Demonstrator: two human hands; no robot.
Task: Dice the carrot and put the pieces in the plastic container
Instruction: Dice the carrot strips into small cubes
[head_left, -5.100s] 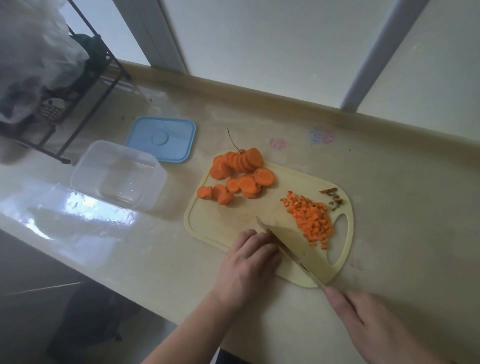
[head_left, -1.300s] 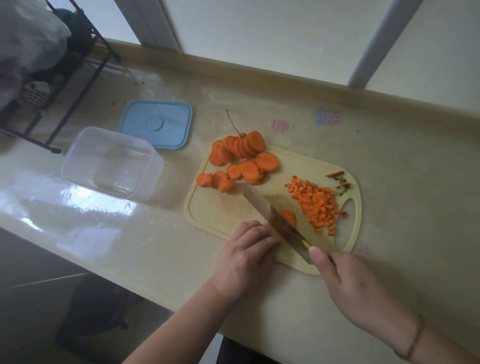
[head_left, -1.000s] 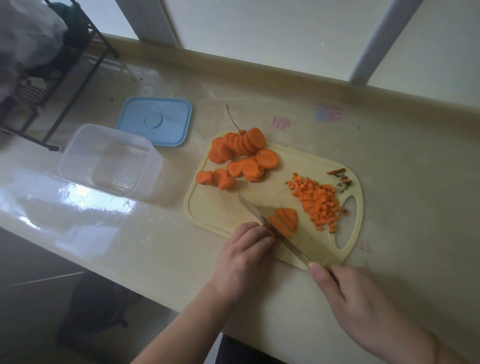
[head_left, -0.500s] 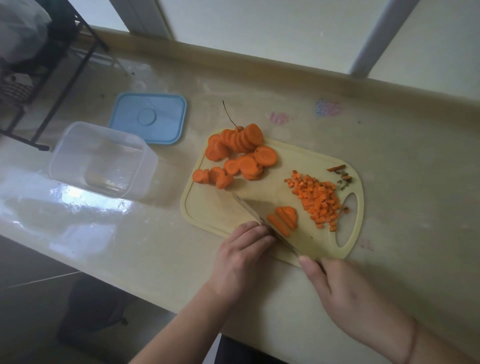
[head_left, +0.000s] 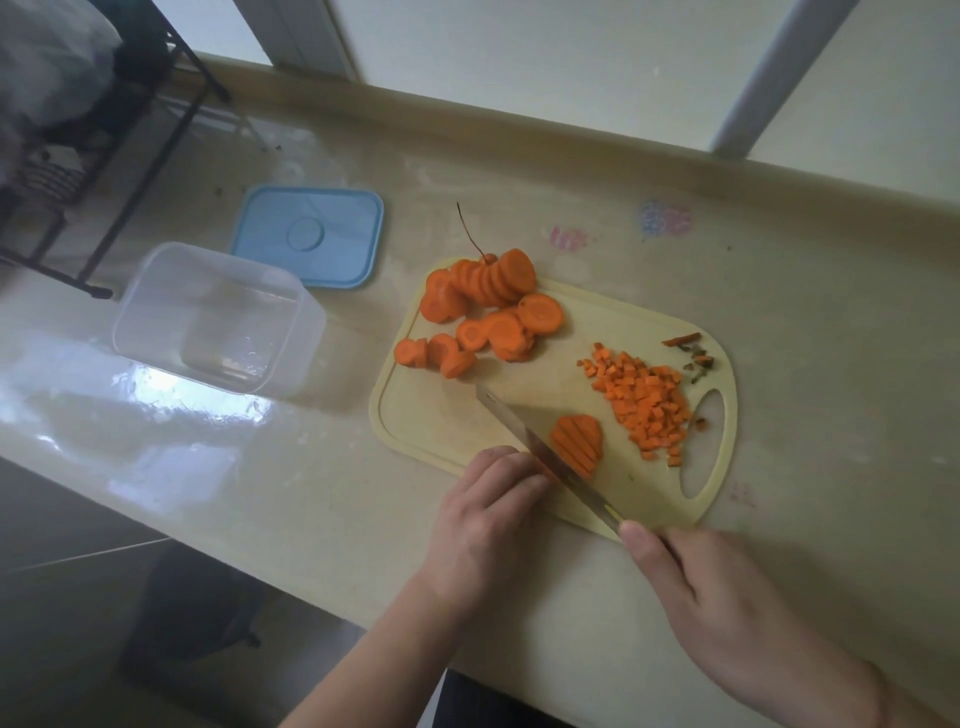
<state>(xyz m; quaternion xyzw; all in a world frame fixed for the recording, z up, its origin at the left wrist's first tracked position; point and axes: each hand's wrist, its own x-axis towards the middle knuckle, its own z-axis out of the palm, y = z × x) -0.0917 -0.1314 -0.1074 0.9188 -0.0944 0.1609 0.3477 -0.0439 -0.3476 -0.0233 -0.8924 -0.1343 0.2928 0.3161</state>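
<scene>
A pale yellow cutting board (head_left: 431, 421) lies on the counter. Orange carrot rounds (head_left: 488, 312) are heaped at its far left, and a pile of diced carrot (head_left: 644, 405) sits towards its handle hole. In the near middle a carrot round cut into strips (head_left: 576, 441) lies against the knife blade (head_left: 540, 457). My right hand (head_left: 727, 613) grips the knife handle, which it hides. My left hand (head_left: 488, 514) has curled fingers at the blade's left side, holding the end of the strips. The clear plastic container (head_left: 208, 317) stands empty to the left.
The container's blue lid (head_left: 311, 236) lies flat behind the container. Carrot trimmings (head_left: 691, 348) sit at the board's far right corner. A black wire rack (head_left: 119, 119) stands at the far left. The counter's front edge runs just below my left wrist.
The knife has made more cuts through the carrot round, leaving more strips on the blade's right. Both hands stay in about the same place on the board.
</scene>
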